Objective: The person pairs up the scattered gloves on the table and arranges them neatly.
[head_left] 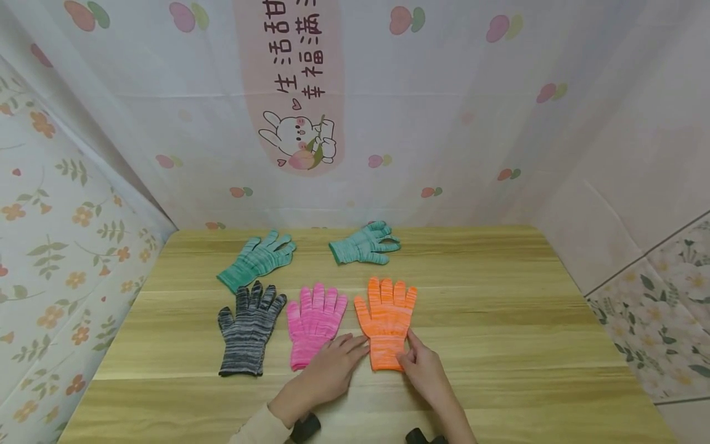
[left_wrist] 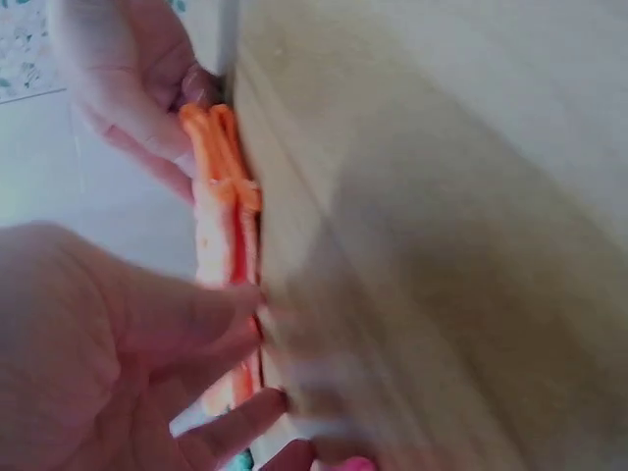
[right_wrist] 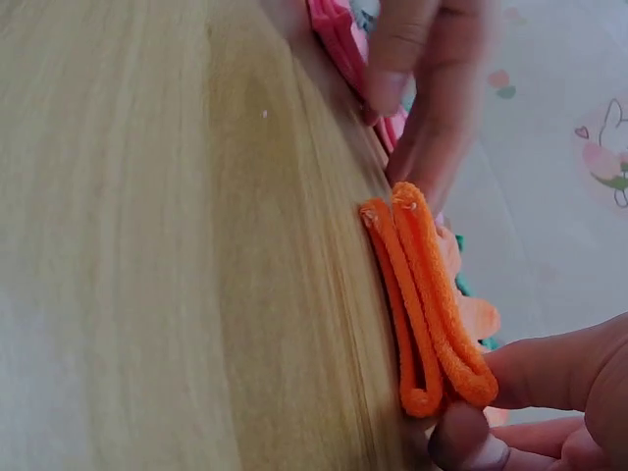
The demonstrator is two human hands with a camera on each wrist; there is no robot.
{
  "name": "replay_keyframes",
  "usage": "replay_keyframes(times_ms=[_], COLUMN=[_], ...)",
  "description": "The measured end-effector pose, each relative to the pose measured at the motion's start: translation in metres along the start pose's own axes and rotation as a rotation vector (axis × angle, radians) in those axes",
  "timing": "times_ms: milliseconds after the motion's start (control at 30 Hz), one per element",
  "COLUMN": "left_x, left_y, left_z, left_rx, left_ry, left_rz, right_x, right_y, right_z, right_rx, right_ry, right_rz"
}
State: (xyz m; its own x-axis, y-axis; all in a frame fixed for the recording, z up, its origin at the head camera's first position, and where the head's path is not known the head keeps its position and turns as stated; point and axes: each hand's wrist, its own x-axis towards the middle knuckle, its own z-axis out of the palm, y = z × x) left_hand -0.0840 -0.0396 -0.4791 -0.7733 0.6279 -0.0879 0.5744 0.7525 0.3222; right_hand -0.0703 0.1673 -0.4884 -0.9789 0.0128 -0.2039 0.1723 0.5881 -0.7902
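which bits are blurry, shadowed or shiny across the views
Head view: orange glove looks fairly sharp, pale sheen on the table near the bottom edge; left wrist view: hazy, left hand soft, broad shadow across the table; right wrist view: left hand blurred at top, orange glove's near cuff edge crisper.

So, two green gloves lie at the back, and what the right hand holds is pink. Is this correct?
Only the colour is wrong: the right hand holds orange gloves, as the right wrist view shows. Two green gloves do lie at the back.
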Motion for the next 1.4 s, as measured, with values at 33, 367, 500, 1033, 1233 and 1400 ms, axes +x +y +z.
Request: replay_keyframes(times_ms=[33, 367, 500, 1033, 1233, 1400], left_x=[0.001, 0.024, 0.036, 0.043, 0.043, 0.042], left_y=[0.0, 0.023, 0.035, 0.045, 0.042, 0.038], left_z=[0.0, 0.013, 0.022, 0.019, 0.019, 0.02], left_rx=[-0.021, 0.111, 0.226, 0.302, 0.359, 0.332], left_ry=[0.029, 0.17, 0.134, 0.071, 0.108, 0.177], left_rz=[-0.009, 0.001, -0.035, -0.101, -0.058, -0.155], right_x=[0.001, 0.006, 0.007, 0.056, 0.083, 0.089], right_y=[0.0, 0.001, 0.001, -0.03, -0.042, -0.047], right_z=[0.0, -0.004, -0.006, -0.02, -0.014, -0.008], right_rx=[-0.006, -0.045, -0.061, -0.257, -0.501, -0.628], right_ry=[-0.003, -0.004, -0.007, -0.014, -0.163, -0.192], right_rz=[0.003, -0.009, -0.033, -0.262, -0.409, -0.426])
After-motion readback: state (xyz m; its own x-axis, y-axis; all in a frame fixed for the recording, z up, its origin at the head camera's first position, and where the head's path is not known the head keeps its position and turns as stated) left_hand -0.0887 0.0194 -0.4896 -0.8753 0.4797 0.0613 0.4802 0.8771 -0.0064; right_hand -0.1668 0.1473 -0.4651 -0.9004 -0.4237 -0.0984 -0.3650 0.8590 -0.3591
